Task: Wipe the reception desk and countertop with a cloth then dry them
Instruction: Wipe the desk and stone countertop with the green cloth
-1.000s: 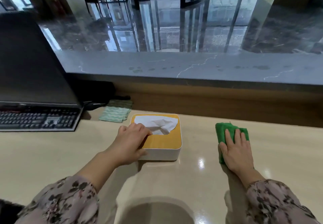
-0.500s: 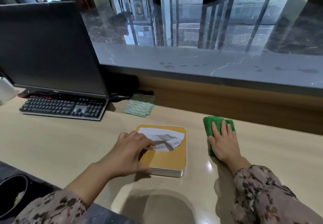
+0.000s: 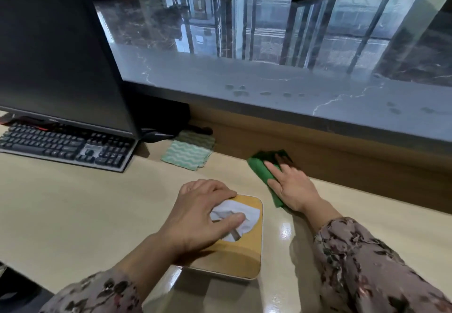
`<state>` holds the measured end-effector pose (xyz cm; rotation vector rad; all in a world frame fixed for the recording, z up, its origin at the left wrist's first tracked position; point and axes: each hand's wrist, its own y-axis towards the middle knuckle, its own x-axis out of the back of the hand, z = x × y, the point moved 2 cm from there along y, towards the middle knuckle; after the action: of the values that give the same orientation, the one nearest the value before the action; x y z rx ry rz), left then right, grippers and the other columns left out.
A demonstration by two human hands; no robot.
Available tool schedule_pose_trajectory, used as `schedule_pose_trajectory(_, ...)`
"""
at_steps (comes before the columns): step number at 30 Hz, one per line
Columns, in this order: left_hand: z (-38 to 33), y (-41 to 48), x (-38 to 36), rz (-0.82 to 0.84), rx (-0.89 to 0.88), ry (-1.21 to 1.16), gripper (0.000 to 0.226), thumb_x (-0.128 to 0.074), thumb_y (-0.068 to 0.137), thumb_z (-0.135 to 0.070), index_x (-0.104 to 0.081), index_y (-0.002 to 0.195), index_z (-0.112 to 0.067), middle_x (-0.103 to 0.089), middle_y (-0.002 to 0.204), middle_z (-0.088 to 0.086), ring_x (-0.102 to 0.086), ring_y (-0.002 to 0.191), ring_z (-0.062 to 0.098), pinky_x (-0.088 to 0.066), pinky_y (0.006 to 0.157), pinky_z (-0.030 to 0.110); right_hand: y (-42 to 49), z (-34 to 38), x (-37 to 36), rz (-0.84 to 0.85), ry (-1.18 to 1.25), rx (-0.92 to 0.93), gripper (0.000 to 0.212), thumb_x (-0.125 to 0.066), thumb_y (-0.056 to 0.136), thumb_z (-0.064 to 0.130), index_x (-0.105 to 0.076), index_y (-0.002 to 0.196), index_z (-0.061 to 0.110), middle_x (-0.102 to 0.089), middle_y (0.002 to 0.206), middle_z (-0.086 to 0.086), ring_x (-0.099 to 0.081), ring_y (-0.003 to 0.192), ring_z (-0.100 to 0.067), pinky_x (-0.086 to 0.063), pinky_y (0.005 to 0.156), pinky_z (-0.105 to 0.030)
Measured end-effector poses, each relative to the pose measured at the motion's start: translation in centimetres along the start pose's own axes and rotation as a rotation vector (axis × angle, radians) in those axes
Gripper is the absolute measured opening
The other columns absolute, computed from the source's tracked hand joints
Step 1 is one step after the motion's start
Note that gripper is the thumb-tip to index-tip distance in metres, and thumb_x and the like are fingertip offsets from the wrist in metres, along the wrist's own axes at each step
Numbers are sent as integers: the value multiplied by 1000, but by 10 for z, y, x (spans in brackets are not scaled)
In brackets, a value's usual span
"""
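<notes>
My right hand point(image 3: 292, 184) lies flat on a green cloth point(image 3: 259, 165), pressing it onto the beige desk point(image 3: 73, 202) close to the wooden back panel. My left hand point(image 3: 198, 215) rests on a tissue box point(image 3: 249, 254) with a yellow wooden lid and white base, fingers over the white tissue. The box stands on the desk near its front edge. Above the wooden panel runs the grey marble countertop point(image 3: 244, 78), marked with several small wet spots.
A folded pale green wavy-patterned cloth point(image 3: 187, 152) lies at the back of the desk. To the left stand a dark monitor point(image 3: 56, 51) and a black keyboard point(image 3: 66, 145). A dark object point(image 3: 166, 119) sits behind the monitor.
My right hand has slid the green cloth away from me and leftward, up to the wooden panel. The tissue box under my left hand has come toward the desk's front edge.
</notes>
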<state>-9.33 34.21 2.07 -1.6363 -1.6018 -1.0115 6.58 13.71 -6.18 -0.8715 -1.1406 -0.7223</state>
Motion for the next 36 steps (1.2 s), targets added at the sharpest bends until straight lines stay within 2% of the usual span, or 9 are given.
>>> schedule_pose_trajectory(2,5,4,-4,3,2,-33,55,-41,75,-70,-63,116,-40,-53,113,-26,-41,114,-6,-22,100,20,9,-31,6,0,67,-179,52,-23,100,49,-19,150,35,-25,157,-7,-31,139,-26,-31,110,-39)
schedule_pose_trajectory(5,7,6,-6,-4,-16,-77,50,-47,75,-66,-65,111,-38,-57,108,-23,-44,111,-5,-25,101,24,18,-50,5,-8,119,-344,57,-22,101,47,-1,153,35,9,161,0,9,148,-21,-7,121,-42)
schedule_pose_trajectory(8,10,4,-6,-10,-20,-111,49,-50,74,-67,-65,110,-38,-56,106,-23,-44,111,-3,-27,102,27,23,-21,1,-62,62,-380,58,-22,100,43,-4,154,31,5,161,-7,4,148,-26,-5,120,-40)
schedule_pose_trajectory(12,10,5,-4,-22,-26,-148,49,-52,73,-67,-67,109,-37,-56,104,-22,-45,109,-2,-27,102,28,32,49,-1,10,44,51,52,-24,101,43,-16,152,32,-22,157,-12,-29,139,-30,-25,112,-40)
schedule_pose_trajectory(15,12,5,-4,-34,-41,-158,49,-54,73,-66,-69,108,-35,-57,103,-21,-47,106,-2,-29,102,31,45,88,-1,154,67,374,52,-30,103,39,-15,153,31,3,161,-5,2,149,-23,-3,120,-37)
schedule_pose_trajectory(18,14,6,-4,-29,-33,-158,51,-54,73,-67,-69,110,-35,-57,104,-21,-46,107,-1,-29,102,31,62,96,0,207,24,416,53,-29,103,38,-11,153,32,6,161,-4,4,149,-20,-2,119,-34)
schedule_pose_trajectory(22,15,6,-3,-34,-34,-178,51,-53,73,-67,-68,110,-35,-56,103,-23,-42,109,-6,-26,103,25,88,76,7,204,146,156,52,-22,102,45,-8,152,38,-12,161,-7,-20,145,-26,-19,117,-40)
schedule_pose_trajectory(26,15,7,-2,-32,-16,-185,53,-52,71,-67,-69,110,-35,-55,103,-24,-40,110,-9,-26,103,22,85,33,10,20,124,-44,55,-22,103,41,-5,154,29,6,162,-3,7,148,-21,1,121,-36)
schedule_pose_trajectory(36,8,8,4,16,37,-191,51,-58,70,-66,-70,108,-35,-60,101,-23,-54,103,0,-40,100,40,-44,-133,8,-113,151,-672,58,-22,102,42,-3,154,25,2,162,-7,2,148,-26,-9,120,-42)
